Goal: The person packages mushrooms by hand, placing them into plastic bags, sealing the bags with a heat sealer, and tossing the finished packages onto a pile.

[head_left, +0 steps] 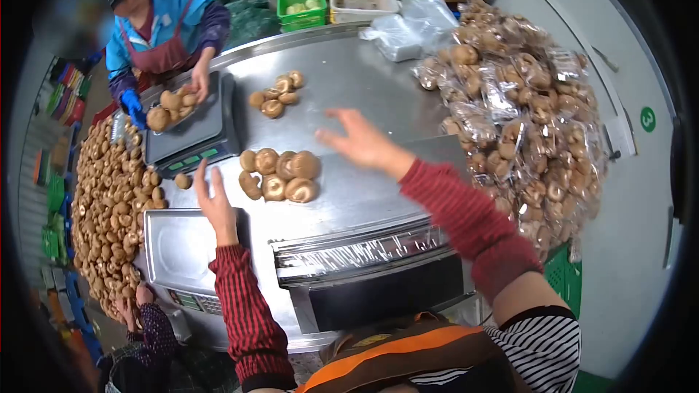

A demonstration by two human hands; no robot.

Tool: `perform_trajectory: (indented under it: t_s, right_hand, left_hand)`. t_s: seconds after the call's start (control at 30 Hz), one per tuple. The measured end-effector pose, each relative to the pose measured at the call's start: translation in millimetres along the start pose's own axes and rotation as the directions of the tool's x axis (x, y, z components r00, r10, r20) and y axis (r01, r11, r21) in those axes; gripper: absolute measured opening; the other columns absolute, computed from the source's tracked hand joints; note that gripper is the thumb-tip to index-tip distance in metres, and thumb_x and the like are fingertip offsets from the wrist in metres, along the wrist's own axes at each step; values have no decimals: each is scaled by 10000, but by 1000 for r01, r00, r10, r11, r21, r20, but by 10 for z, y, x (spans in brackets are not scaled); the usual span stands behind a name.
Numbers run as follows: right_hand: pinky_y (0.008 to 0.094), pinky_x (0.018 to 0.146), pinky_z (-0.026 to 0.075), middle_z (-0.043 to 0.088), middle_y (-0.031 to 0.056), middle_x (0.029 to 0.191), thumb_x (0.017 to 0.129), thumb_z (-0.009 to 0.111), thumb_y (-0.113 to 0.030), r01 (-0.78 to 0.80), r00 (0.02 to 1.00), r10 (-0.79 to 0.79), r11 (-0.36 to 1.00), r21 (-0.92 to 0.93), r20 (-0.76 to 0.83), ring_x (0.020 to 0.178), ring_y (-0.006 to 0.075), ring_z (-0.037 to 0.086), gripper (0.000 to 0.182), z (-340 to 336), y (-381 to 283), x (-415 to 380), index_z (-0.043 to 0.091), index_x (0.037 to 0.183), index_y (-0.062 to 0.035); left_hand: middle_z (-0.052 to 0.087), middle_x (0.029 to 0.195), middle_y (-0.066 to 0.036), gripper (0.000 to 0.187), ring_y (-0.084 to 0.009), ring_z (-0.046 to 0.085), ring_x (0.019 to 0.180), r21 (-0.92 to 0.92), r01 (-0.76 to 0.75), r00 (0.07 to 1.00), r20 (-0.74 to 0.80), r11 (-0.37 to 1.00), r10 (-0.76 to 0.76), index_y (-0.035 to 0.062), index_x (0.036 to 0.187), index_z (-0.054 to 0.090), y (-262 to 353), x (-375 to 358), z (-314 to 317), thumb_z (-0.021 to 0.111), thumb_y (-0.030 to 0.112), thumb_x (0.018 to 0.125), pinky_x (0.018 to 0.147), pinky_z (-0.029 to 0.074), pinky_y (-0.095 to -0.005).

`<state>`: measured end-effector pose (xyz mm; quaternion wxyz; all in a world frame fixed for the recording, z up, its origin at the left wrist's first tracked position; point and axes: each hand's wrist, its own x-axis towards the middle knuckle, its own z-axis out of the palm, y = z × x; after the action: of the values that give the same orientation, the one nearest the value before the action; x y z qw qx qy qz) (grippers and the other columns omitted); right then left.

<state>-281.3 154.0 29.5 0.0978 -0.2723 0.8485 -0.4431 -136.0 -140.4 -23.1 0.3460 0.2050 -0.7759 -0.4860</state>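
My left hand (217, 206) is open and holds nothing, its fingers apart, just left of a group of brown shiitake mushrooms (267, 162) on the steel table (342, 87). My right hand (364, 144) is also open and free, fingers stretched toward the left, above the table to the right of that group. Several mushrooms in the group lie cap up, others show pale undersides. A smaller cluster of shiitake mushrooms (272, 108) sits farther back. Close in front of me is a film wrapping machine (364, 253) with clear film across it.
A scale with a steel pan (182, 247) stands at left; a co-worker (160, 22) handles mushrooms over another scale (191, 127). Loose mushrooms (109, 204) are heaped at far left, wrapped packs (531, 124) piled at right. Clear plastic bags (411, 29) lie at the back. Another person's hands (135, 302) touch the heap.
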Motion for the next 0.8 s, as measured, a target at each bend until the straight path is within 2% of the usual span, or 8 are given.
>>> perform_trajectory:
  t_s: [0.13,0.2,0.43,0.53,0.6,0.67,0.73,0.8]
  right_hand:
    - [459,1076,348,478,248,1346,884,592,-556,109,987,-118,991,-82,-111,1244,419,462,680,884,-150,-86,543,1320,-37]
    - [441,1037,382,560,191,1255,861,642,-497,135,987,-138,990,-31,-84,1190,365,511,593,946,-46,-129,606,1238,-41]
    - [417,1050,391,600,123,1223,846,711,-360,180,976,-168,981,-77,139,1207,302,516,467,-53,401,-913,617,1195,-63]
    - [406,1080,372,587,117,1276,872,695,-339,176,984,-175,984,27,-28,1277,270,478,497,-168,455,-1090,570,1261,-56]
    - [403,1082,383,569,115,1324,894,667,-371,47,992,-32,991,124,-121,1282,260,492,563,-342,486,-1318,508,1325,-48]
    - [402,898,494,612,168,1162,894,625,-479,-123,932,182,973,198,-315,1022,331,625,545,-639,452,-1745,612,1193,-23]
    - [426,770,521,664,174,992,893,597,-515,-453,892,391,755,-475,-229,878,353,646,507,-946,335,-2271,711,980,-28]
    - [435,749,513,664,177,906,884,601,-520,-429,903,361,716,-551,-234,864,356,640,497,-776,277,-2515,718,858,-38]
  left_hand:
    - [541,1375,-148,471,-239,496,1282,-223,167,943,321,960,-90,-31,1326,546,106,120,290,513,316,1011,1080,350,-324]
    - [588,1279,-175,427,-262,541,1218,4,-33,935,354,999,30,-39,1235,608,211,5,536,544,307,994,1041,389,-332]
    - [518,1263,-260,429,-390,504,1194,145,-56,956,293,988,11,-55,1132,628,967,-1274,1238,572,334,959,1033,384,-442]
    - [497,1288,-263,437,-398,484,1207,137,-61,964,264,989,23,-40,1178,598,1046,-1495,1248,609,322,935,1044,357,-487]
    - [489,1303,-260,460,-382,484,1211,-140,5,997,79,990,6,-33,1199,580,977,-1513,1070,659,310,902,1034,369,-455]
    - [564,1172,-225,411,-368,550,1073,9,18,991,129,1000,-20,-32,1095,638,1114,-1588,454,714,294,855,919,432,-445]
    - [618,942,-171,340,-352,573,871,642,-234,959,277,730,64,-21,910,701,934,-1695,-134,748,303,817,764,449,-449]
    - [593,758,-134,326,-340,535,726,696,-268,952,298,666,71,0,753,716,796,-1876,-294,765,320,790,668,420,-466]
